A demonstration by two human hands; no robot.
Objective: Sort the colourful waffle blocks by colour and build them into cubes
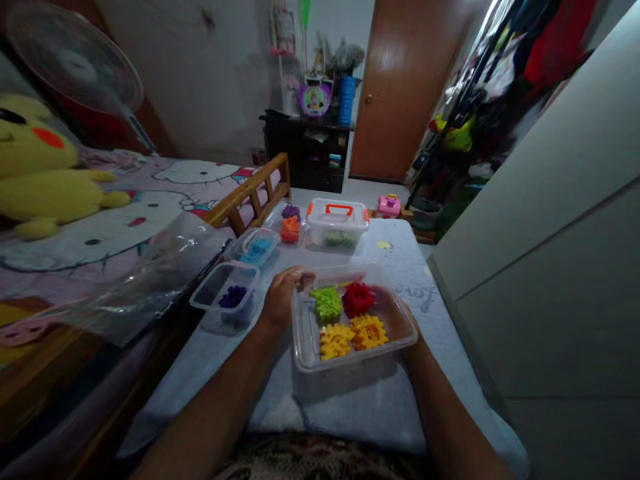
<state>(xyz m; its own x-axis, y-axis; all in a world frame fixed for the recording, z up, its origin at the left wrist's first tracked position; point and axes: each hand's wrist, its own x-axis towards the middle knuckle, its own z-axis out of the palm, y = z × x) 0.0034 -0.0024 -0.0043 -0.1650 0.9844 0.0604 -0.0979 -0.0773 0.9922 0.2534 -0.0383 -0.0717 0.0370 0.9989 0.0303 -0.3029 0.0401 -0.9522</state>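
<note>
Both hands hold a large clear plastic box (305, 363) above the cloth-covered table. My left hand (281, 300) grips its left side, with the fingertips at the far left corner. Around the right side is my right hand (411, 333), mostly seen through the clear wall, its fingers partly hidden. Inside the box lie stacks of toothed plastic pieces: green (327, 304), red (358, 299) and two yellow ones (336, 341). To the left, a small clear container (205, 293) has dark purple pieces (233, 297) in it.
Beyond stand a container of blue pieces (257, 250), a tray with orange (290, 229) and purple pieces (291, 211), and a lidded box with an orange handle (340, 217). A wooden bed rail (240, 200) borders the left; a white cabinet (560, 267) rises at right.
</note>
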